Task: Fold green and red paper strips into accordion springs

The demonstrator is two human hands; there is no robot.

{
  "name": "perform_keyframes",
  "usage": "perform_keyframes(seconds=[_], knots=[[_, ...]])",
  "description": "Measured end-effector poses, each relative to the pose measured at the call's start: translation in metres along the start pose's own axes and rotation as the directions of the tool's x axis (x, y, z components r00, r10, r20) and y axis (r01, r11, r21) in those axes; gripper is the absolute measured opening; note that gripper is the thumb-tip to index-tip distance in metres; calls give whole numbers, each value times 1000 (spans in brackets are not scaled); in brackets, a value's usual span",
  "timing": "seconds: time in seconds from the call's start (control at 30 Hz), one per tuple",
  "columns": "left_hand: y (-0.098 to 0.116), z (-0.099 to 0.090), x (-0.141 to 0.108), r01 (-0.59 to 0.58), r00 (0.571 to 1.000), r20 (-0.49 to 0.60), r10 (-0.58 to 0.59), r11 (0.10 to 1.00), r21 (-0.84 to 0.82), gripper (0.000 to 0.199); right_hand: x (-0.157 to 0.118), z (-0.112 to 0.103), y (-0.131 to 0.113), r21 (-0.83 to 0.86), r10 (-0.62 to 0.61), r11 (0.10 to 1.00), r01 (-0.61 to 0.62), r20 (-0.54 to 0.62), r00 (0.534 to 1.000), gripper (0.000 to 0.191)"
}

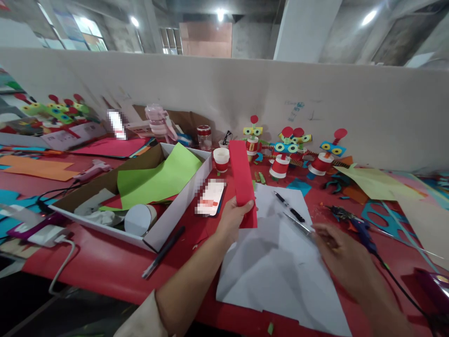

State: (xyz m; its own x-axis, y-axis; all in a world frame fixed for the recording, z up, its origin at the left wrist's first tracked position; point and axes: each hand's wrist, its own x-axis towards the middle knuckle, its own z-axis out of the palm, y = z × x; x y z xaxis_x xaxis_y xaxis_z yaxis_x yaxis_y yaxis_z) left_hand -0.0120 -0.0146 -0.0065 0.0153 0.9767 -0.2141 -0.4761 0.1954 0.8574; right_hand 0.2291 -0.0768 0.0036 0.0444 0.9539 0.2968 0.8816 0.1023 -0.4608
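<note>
A strip of red paper (242, 171) stands upright in my left hand (234, 217), the thumb pressed on its lower end. My right hand (338, 250) is at the right edge of a large white sheet (273, 271), its fingers curled at the end of a slim silver tool (297, 223) that looks like a craft knife or scissors. Its tip points up and left over the sheet. A black pen (289, 206) lies just beyond it. Left of the red strip lies a phone (211, 199), partly blurred out.
A white box (175, 217) with green paper (157, 178) and a round roll stands left. Paper-cup figures (280, 164) and a paper cup (221, 160) line the back. Right are a glue gun (361, 234) with its cord and blue scissors (386, 220). A dark pen (163, 252) lies before the box.
</note>
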Motion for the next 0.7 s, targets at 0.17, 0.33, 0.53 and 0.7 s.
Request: perform_keyframes(seconds=[0.17, 0.33, 0.53, 0.7], knots=[[-4, -1, 1, -75, 996, -30, 79, 992, 106, 19, -21, -12, 60, -300, -109, 944, 138, 112, 988, 33], [-5, -1, 3, -86, 996, 0, 86, 989, 118, 20, -25, -8, 66, -382, -115, 908, 173, 171, 979, 44], [-8, -3, 7, -105, 994, -19, 107, 990, 94, 24, -19, -9, 70, -389, -58, 910, 142, 220, 974, 50], [-10, -5, 9, -135, 990, -32, 138, 987, 92, 27, -21, -9, 70, -360, -110, 920, 154, 139, 984, 45]])
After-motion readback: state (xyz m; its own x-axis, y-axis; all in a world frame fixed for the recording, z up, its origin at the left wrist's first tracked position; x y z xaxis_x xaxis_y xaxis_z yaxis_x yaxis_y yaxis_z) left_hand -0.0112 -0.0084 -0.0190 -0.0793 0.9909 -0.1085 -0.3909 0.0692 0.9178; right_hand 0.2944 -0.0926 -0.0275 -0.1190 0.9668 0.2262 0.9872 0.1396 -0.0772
